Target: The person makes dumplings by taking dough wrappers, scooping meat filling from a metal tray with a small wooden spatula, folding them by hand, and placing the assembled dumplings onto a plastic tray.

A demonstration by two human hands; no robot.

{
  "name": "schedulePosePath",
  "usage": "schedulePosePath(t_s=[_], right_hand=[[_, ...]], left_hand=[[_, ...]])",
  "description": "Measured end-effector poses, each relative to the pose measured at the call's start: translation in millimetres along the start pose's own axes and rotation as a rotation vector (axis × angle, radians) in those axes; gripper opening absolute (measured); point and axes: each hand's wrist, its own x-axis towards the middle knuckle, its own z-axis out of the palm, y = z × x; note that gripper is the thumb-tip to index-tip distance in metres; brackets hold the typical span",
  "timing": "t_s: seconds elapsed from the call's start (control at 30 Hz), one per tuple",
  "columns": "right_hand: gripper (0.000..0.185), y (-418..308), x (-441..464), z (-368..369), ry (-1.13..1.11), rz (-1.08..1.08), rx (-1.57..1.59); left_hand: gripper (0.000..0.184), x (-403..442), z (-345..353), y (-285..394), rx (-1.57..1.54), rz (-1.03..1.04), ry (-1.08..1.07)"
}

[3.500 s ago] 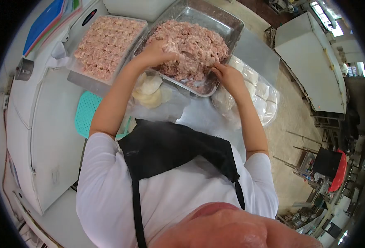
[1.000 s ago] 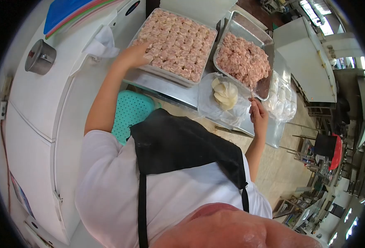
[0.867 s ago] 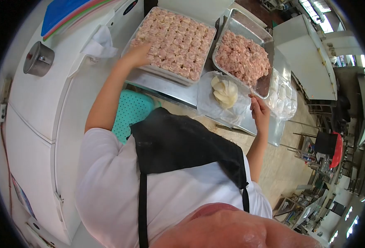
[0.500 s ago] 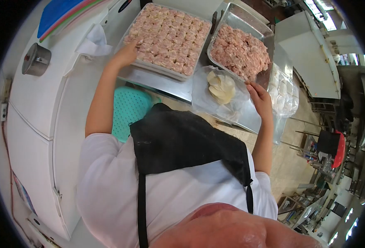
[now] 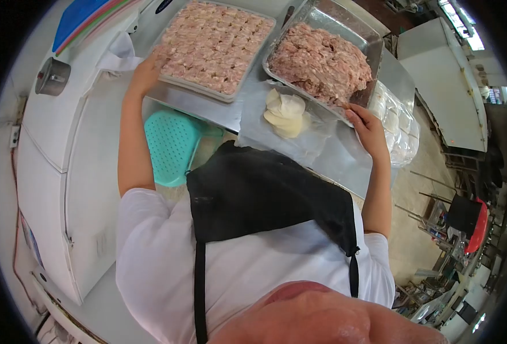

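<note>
My left hand is at the left edge of a shallow tray filled with rows of meat-filled dumplings. Its fingers reach out over the tray's rim and blend in with the dumplings. My right hand is closed at the near right corner of a deep metal pan, its fingers pinched on something thin and small that I cannot make out. Ground meat is heaped in that pan. Between the hands, a small pile of round, pale dumpling wrappers lies on a clear plastic sheet.
Below the metal table stands a turquoise perforated basket. Plastic-wrapped white packs sit at the right. A metal pot, a white cloth and coloured boards rest on the white surface at left.
My left hand has drawn back left from over the dumplings to the tray's edge. My right hand stays by the pan's corner. The whole view has shifted slightly.
</note>
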Motion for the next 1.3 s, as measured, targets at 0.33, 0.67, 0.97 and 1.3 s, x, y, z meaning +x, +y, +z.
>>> schedulePosePath(t_s=[0.33,0.67,0.97,1.3], right_hand=[[0.025,32,24,-83,-0.207,-0.053,-0.871],[0.014,61,16,-21,-0.186,-0.423,-0.847],[0.011,70,47,-20,-0.089,-0.474,-0.842],[0.016,57,61,-60,-0.235,-0.224,-1.004]], left_hand=[[0.045,-42,33,142,0.098,0.293,0.180],[0.027,-66,182,242,-0.091,0.411,-0.147],[0.025,-72,193,195,-0.359,0.131,-0.010],[0.022,-63,174,233,-1.043,-0.070,0.095]])
